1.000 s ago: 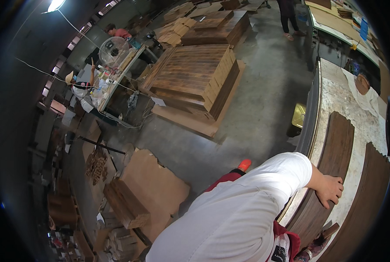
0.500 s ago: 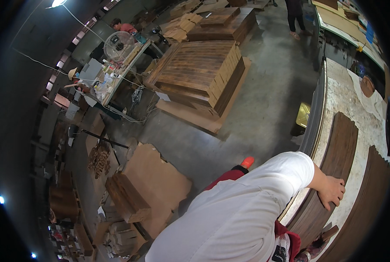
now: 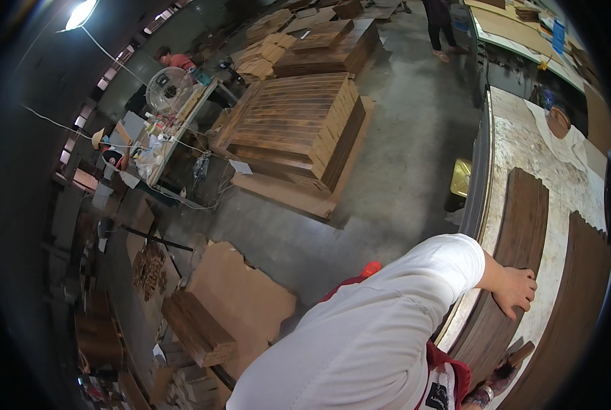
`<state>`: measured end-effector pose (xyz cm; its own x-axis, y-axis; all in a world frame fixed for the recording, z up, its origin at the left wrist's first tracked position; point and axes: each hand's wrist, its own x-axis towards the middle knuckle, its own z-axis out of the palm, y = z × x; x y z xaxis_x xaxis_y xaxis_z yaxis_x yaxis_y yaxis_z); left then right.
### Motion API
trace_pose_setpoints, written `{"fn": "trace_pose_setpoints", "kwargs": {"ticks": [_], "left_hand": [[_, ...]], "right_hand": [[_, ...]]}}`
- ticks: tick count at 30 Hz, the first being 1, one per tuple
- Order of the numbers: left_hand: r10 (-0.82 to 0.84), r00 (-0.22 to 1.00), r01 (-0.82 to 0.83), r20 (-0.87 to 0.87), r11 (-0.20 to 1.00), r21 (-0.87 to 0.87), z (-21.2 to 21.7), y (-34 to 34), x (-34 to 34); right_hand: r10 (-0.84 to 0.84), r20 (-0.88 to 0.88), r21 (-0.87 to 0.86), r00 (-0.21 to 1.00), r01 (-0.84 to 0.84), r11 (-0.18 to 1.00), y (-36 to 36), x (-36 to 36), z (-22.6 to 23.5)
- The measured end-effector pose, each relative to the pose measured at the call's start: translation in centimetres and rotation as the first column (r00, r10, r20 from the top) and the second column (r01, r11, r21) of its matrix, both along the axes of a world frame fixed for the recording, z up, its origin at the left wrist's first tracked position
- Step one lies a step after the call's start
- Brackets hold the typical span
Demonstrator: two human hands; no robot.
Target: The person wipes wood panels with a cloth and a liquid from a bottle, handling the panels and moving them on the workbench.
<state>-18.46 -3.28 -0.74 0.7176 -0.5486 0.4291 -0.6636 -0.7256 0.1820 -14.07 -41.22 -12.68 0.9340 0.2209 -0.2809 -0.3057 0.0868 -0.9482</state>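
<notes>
A row of long, dark brown wooden slats (image 3: 522, 212) lies side by side on the worn white workbench (image 3: 510, 130). Across them my left hand (image 3: 515, 292) presses down, its bent fingers hooked over the right-hand edge. Lower down, partly hidden by my body, my right hand (image 3: 499, 380) is closed around a small brown wooden piece (image 3: 522, 352); its exact kind is not clear. A band shows at that wrist. A second row of dark slats (image 3: 582, 273), with stepped ends, lies farther right on the same bench.
A white cloth (image 3: 555, 140) with a round brown object lies at the bench's far end. Left of it stands a yellow tin (image 3: 460, 178). Stacked boards (image 3: 299, 130) rest on cardboard across the floor. A fan (image 3: 169, 90) stands by a cluttered table, with people beyond.
My view has shifted, so the surroundings sit a little farther left. My left hand stays on the slats, and my right hand still holds the small wooden piece.
</notes>
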Motion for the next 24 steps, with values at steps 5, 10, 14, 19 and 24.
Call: {"fn": "trace_pose_setpoints", "kwargs": {"ticks": [5,10,14,19,24], "left_hand": [[0.008,0.999,-0.008,-0.040,1.000,-0.003,0.2,-0.1,-0.4],[-0.008,0.999,0.007,-0.051,1.000,-0.019,0.7,0.1,-1.0],[-0.034,0.996,0.030,-0.081,0.998,-0.059,1.1,0.5,-0.8],[-0.092,0.989,0.081,-0.112,0.992,-0.098,1.9,2.1,-0.4],[-0.028,0.962,-0.009,-0.271,0.991,-0.134,0.5,3.3,1.3]], "right_hand": [[0.014,0.033,-0.016,0.999,-0.013,1.000,-0.1,-0.3,0.6],[0.071,0.130,-0.157,0.989,-0.050,0.986,0.1,-2.0,1.5],[-0.155,0.300,-0.217,0.941,0.225,0.950,5.7,-5.1,5.4],[0.001,0.493,-0.480,0.870,0.271,0.834,11.4,-6.1,10.4],[-0.297,0.432,-0.514,0.852,0.503,0.695,14.7,-5.1,11.5]]}}
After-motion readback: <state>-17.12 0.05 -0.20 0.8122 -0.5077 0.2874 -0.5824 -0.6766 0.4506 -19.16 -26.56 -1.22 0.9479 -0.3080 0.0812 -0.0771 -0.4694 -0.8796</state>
